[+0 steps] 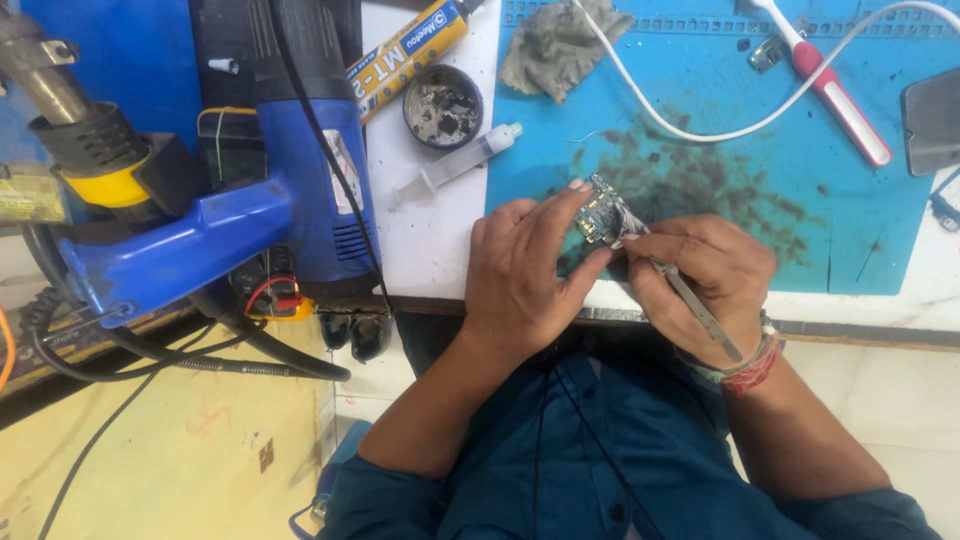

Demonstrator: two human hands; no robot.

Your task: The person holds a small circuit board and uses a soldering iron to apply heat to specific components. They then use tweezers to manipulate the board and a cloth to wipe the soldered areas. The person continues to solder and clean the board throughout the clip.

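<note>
Hands on circuit board, tweezers in play

Blue mat (830, 230) at 1 o'clock, heat gun (290, 190) at 9. Left hand (525, 275) pinches small circuit board (600, 215) at centre, above mat edge. Right hand (705, 275) grips tweezers (680, 290), tip touching board.

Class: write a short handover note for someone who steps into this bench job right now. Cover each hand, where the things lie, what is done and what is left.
Left hand: pinches a small circuit board, held tilted over the stained blue mat.
Right hand: holds metal tweezers, tips at the board's edge.
Nearby: syringe, round tin, grey rag, toothbrush, blue heat gun at left.
Done: board is off the mat and in hand.
Left: the tweezer work on the board looks unfinished; its exact stage cannot be told.
</note>
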